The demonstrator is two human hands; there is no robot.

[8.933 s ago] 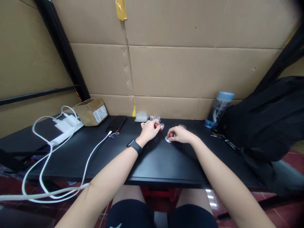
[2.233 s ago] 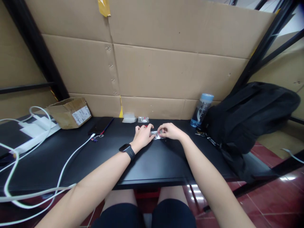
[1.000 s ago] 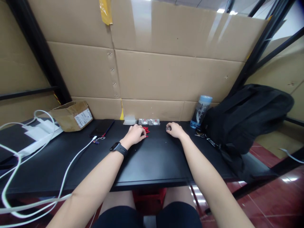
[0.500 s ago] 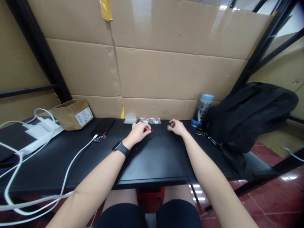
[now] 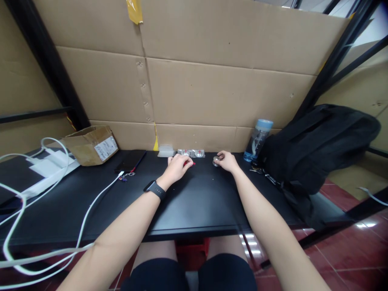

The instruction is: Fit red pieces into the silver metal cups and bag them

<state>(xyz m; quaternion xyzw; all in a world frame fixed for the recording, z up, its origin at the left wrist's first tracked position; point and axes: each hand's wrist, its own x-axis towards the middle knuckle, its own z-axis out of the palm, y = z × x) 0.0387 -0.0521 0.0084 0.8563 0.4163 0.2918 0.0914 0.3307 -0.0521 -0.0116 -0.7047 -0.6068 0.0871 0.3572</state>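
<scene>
My left hand (image 5: 179,165), with a dark watch on the wrist, is closed on a small red thing (image 5: 193,163). Only a bit of it shows past the fingertips, so its kind is unclear. To the right, my right hand (image 5: 226,161) pinches a small round silvery or clear disc-like piece (image 5: 216,161) between thumb and fingers, just over the black tabletop (image 5: 197,202). Behind my left hand lies a clear plastic pack (image 5: 195,153) with round pieces marked in red. Beside it, at the cardboard wall, sits a translucent white box-like thing (image 5: 166,151).
A cardboard box (image 5: 91,145), a dark phone (image 5: 130,161) and white cables (image 5: 91,208) with a power strip (image 5: 50,173) are on the left. On the right stand a water bottle (image 5: 257,141) and a black backpack (image 5: 315,149); keys (image 5: 257,169) lie near them.
The round piece in my right hand has tilted and looks more upright and silvery. My left hand stays in place, with less of the red thing showing.
</scene>
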